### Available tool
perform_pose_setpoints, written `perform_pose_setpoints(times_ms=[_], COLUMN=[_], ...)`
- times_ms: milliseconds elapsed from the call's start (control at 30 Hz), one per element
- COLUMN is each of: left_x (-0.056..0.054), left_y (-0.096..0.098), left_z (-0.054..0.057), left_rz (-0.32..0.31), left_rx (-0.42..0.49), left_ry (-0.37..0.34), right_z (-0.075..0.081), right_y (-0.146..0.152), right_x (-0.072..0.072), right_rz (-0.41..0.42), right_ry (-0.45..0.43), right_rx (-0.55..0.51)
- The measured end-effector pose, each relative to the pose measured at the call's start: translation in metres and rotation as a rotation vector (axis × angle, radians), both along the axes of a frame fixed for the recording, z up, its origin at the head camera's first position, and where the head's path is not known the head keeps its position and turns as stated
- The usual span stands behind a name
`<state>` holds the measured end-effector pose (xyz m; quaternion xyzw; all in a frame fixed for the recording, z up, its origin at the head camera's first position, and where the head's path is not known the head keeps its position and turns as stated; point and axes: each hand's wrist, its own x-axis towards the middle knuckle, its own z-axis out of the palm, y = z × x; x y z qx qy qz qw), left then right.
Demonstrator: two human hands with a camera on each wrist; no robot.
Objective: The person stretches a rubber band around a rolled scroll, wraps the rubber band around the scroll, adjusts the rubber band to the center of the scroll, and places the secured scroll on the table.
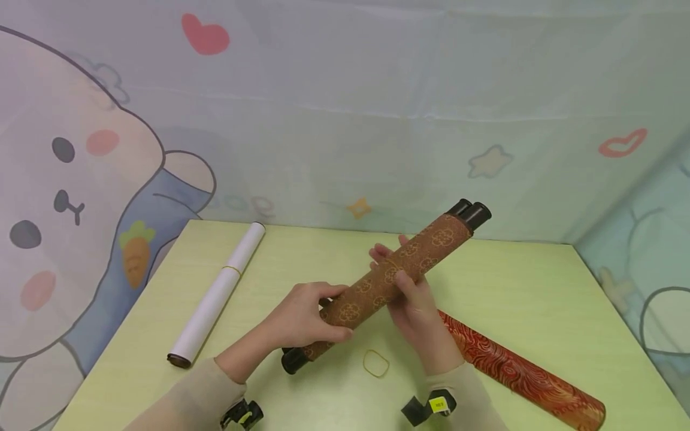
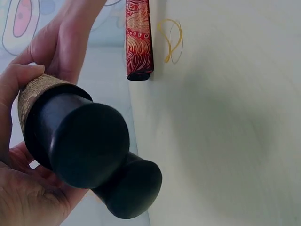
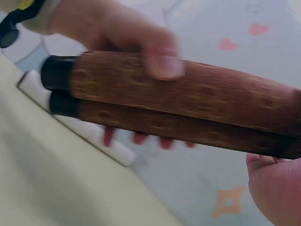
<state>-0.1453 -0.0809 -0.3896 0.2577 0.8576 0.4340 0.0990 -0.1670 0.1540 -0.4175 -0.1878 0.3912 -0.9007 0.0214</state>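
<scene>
Both hands hold a brown scroll point(image 1: 372, 293) with gold flower patterns, rolled from two sides and tilted up to the right above the table. Black rod ends point(image 1: 477, 215) stick out at each end, large in the left wrist view. Near its lower end my left hand point(image 1: 307, 314) grips it, thumb on the near side and fingers around behind. My right hand point(image 1: 415, 299) holds it around the middle, thumb across the front and fingertips showing beyond the far side. Below the scroll, a yellow rubber band point(image 1: 375, 363) lies loose on the table.
At the left of the table point(image 1: 323, 395) lies a white rolled scroll point(image 1: 210, 305) with a band around it. A red and gold patterned long piece point(image 1: 517, 368) lies slanted at the right, partly behind the right forearm. A printed cloth point(image 1: 345, 120) hangs behind the table.
</scene>
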Motion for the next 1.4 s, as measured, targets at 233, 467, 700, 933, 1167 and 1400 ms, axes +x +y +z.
perform_pose_setpoints(times_ms=[233,467,700,933,1167,1400], left_x=[-0.001,-0.002,-0.003,-0.002,-0.006,-0.011], left_y=[-0.002,-0.002,-0.001,-0.003,-0.007,-0.019], left_z=[0.001,0.002,0.003,0.005,0.007,0.011], left_rz=[-0.011,-0.015,-0.022,-0.001,0.014,0.038], left_rx=[-0.04,-0.026,-0.008,-0.043,-0.126,-0.219], left_ry=[0.038,0.047,0.058,0.074,0.147,0.25], right_z=[0.014,0.01,0.001,-0.006,-0.004,-0.009], right_y=[0.017,-0.005,-0.019,-0.01,0.007,0.032], right_x=[-0.008,-0.002,0.005,0.007,0.008,0.015], right_rz=[-0.063,-0.06,-0.015,0.034,0.0,0.0], right_ry=[0.01,-0.013,-0.024,-0.028,-0.023,0.013], right_rx=[-0.093,-0.07,0.024,0.05,0.036,0.185])
